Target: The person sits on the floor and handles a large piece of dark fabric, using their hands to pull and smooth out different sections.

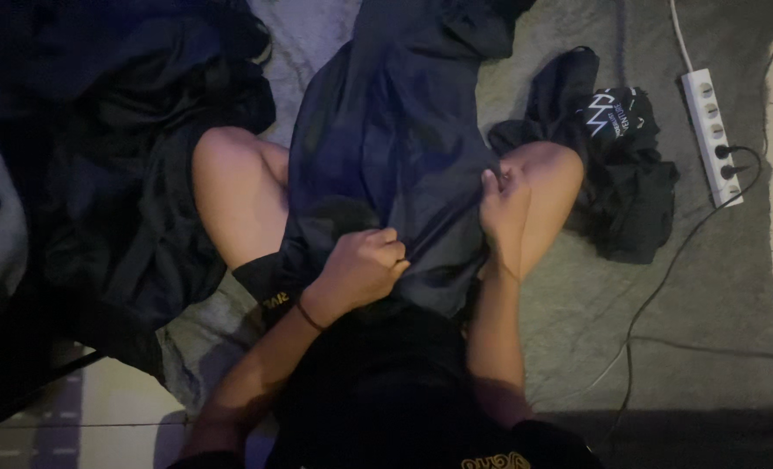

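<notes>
A dark navy garment lies draped over my lap and stretches away across the grey rug. My left hand is closed around a fold of its near edge, just above my black shorts. My right hand pinches the same garment's right edge against my right knee. Both my knees are bare and bent outward as I sit on the floor. The light is dim.
A heap of dark clothes lies at the left. A black garment with a white print lies crumpled beside my right knee. A white power strip with black cables sits at the right on the rug. Pale floor tiles show at the lower left.
</notes>
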